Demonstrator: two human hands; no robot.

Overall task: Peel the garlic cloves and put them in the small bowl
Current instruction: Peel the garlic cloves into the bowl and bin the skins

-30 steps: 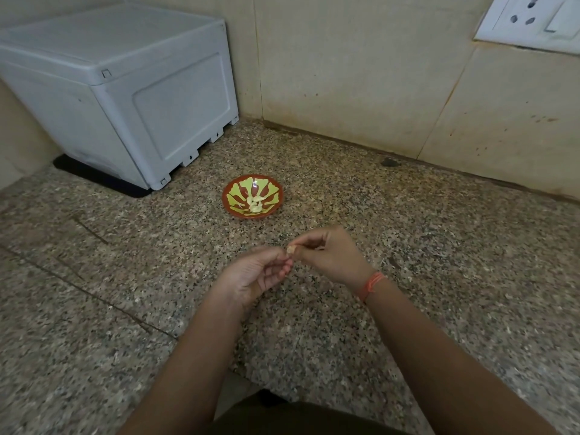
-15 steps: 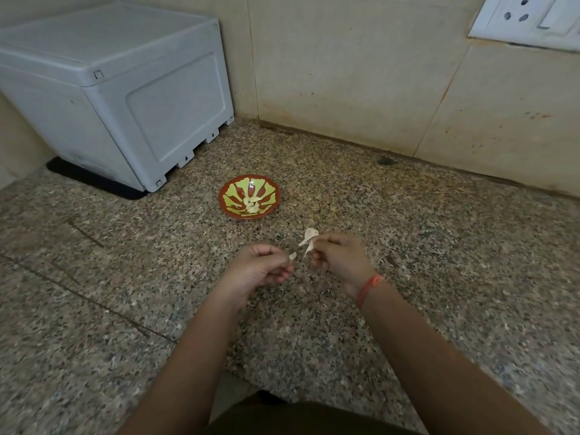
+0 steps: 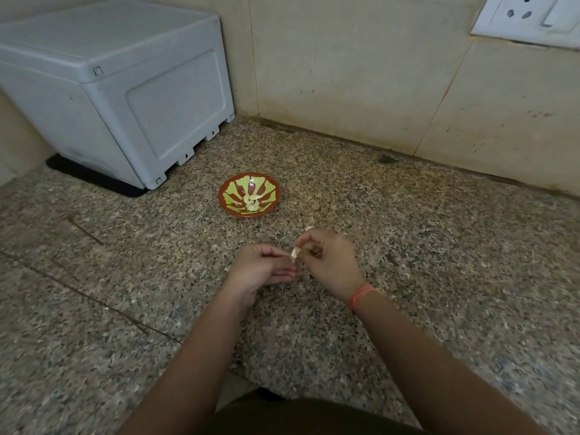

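A small red bowl (image 3: 229, 196) with green petal marks sits on the granite counter, with a few peeled cloves (image 3: 252, 203) lying in its middle. In front of it my two hands meet above the counter. A pale garlic clove (image 3: 295, 253) is pinched between the fingertips of my left hand (image 3: 262, 268) and my right hand (image 3: 329, 262). A strip of papery skin (image 3: 309, 228) sticks up from behind my right hand's fingers. Most of the clove is hidden by my fingers.
A grey plastic box (image 3: 119, 89) on a black mat fills the back left corner. Tiled walls (image 3: 345, 73) close the back, with a white socket (image 3: 530, 17) at the top right. The speckled granite counter (image 3: 439, 246) stretches to both sides of my hands.
My right hand pulled a strip of skin away from the clove, then came back to it. Both hands now pinch the clove again, a little nearer the bowl.
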